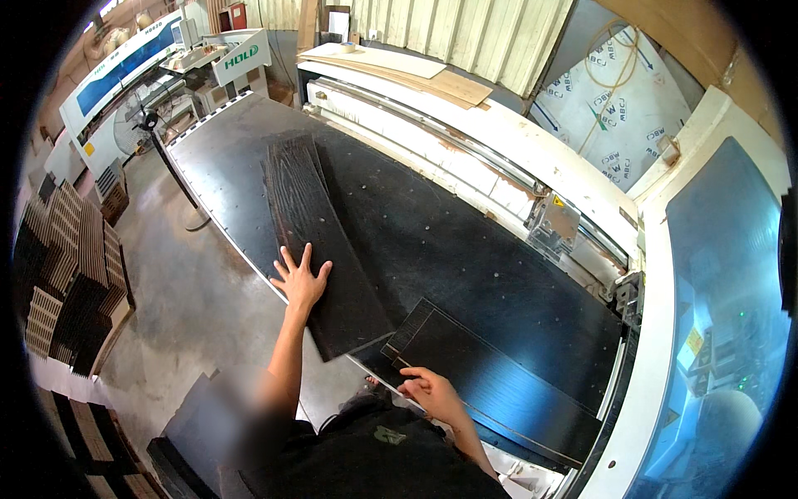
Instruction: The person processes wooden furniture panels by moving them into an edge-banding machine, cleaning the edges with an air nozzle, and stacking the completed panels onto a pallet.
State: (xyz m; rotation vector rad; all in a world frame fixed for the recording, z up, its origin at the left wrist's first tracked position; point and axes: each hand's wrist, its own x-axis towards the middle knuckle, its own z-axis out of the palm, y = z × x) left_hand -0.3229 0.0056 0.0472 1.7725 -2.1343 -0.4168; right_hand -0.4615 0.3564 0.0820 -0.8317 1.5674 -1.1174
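With fingers spread, my left hand (301,283) lies flat on a long dark board (337,287) with a wood-grain surface. The board sits at an angle across the black machine table (424,224), its near end reaching the table's front edge. My right hand (434,394) is at the front edge, beside a second dark panel (507,387). Its index finger is stretched toward the panel's left end and the other fingers are partly curled, with nothing seen in them. A small dark strip (409,328) lies at that end of the panel.
A white machine beam (465,108) runs along the table's back, with light boards (416,71) on top. A blue-tinted cover (719,316) stands at the right. On the floor at left are stacked dark boards (79,274) and a pedestal fan (150,121).
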